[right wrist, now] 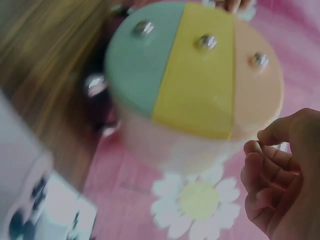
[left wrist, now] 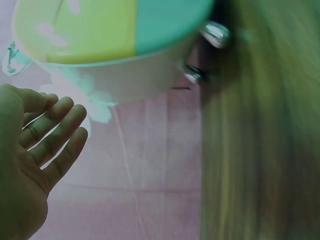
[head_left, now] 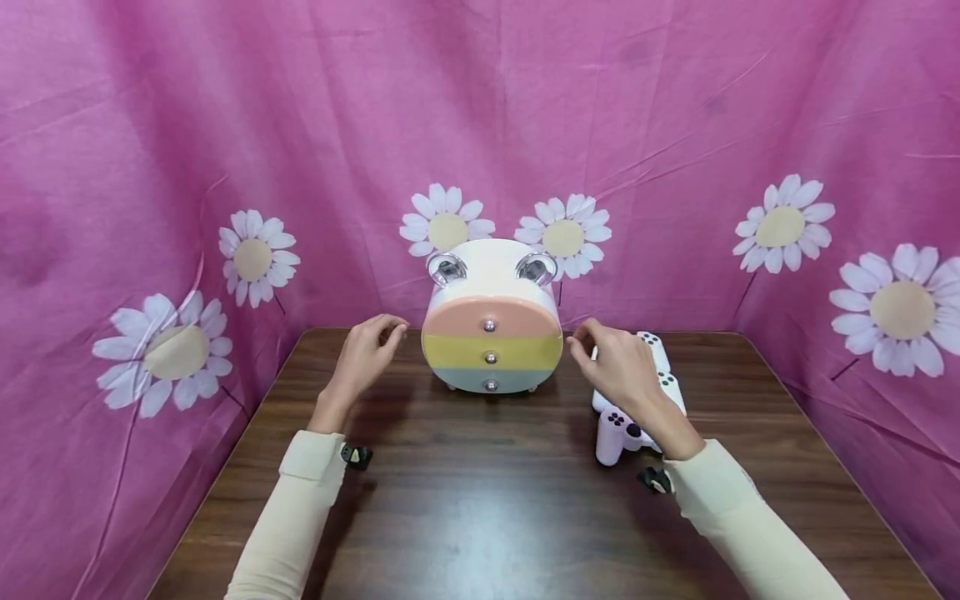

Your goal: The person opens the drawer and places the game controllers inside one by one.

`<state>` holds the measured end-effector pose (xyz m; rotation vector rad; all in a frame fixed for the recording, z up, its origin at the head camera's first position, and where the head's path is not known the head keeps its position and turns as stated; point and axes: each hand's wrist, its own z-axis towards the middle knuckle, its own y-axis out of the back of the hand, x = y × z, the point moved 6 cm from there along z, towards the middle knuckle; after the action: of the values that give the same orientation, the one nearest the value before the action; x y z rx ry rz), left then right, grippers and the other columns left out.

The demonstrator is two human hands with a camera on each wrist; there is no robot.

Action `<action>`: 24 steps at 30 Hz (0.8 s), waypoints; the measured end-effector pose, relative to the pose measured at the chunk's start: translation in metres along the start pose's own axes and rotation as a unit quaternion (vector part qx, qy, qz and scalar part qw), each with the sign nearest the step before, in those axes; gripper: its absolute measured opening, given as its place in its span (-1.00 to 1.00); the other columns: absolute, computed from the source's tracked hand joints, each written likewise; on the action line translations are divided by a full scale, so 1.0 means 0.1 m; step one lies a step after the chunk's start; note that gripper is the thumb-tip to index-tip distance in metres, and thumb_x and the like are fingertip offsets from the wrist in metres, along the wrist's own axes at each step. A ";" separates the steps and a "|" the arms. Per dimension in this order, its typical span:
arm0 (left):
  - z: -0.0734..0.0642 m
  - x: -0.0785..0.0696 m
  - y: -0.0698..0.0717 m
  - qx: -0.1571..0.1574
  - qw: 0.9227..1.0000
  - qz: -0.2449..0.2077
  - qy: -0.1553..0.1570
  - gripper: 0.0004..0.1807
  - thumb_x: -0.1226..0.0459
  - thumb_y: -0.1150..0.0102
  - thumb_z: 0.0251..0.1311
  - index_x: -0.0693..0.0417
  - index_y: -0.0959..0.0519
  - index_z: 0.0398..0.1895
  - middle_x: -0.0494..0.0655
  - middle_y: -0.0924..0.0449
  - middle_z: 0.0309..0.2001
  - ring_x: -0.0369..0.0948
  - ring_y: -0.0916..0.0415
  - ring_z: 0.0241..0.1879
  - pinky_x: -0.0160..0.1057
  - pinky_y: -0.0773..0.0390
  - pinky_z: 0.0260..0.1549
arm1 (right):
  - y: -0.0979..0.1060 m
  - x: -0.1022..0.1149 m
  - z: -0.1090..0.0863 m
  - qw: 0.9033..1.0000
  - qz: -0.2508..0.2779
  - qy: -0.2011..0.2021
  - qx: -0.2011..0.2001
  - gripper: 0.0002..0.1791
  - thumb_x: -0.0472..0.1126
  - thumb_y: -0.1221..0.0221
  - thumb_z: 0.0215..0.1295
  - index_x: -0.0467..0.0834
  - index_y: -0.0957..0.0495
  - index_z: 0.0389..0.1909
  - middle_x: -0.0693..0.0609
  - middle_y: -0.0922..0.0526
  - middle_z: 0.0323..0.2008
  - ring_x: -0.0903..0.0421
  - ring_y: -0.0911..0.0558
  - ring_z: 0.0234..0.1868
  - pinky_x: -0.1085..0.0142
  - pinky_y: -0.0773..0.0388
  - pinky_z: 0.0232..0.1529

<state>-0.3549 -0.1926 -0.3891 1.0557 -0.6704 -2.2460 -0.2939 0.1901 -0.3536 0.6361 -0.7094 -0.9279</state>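
Note:
A small rounded drawer box (head_left: 461,354) stands at the back middle of the wooden table, with a peach, a yellow and a blue-green drawer front, each with a silver knob. Two clear ear-like rings sit on its white top. My left hand (head_left: 365,354) hovers to its left, fingers loosely bent and holding nothing. To the right of the box, my right hand (head_left: 618,362) hangs with curled fingers, thumb close to the index finger and nothing between them. Beneath it lie white game controllers (head_left: 670,387) and a pale pink game controller (head_left: 611,437), partly hidden by the hand and forearm.
The brown wooden table (head_left: 480,500) carries the box and controllers. A pink curtain (head_left: 360,167) printed with large daisies surrounds its back and sides. Small black devices show at both wrists, beside cream sleeves (head_left: 288,508).

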 end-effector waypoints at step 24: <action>0.51 -0.04 -0.27 0.103 0.974 -0.180 0.096 -0.38 -0.04 -0.15 0.58 0.00 -0.44 0.57 0.05 -0.47 0.53 0.02 -0.38 0.54 0.06 -0.37 0.57 | -0.40 0.90 0.41 0.995 -0.049 0.080 -0.014 -0.64 0.13 -0.32 0.40 -0.07 -0.57 -0.37 0.06 -0.60 -0.61 -0.06 -0.58 -0.61 0.01 -0.54 -0.70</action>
<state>-0.4007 -0.1606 -0.3754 1.5845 -0.6836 -2.3646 -0.3084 0.0862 -0.3348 0.7179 -0.5252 -0.9644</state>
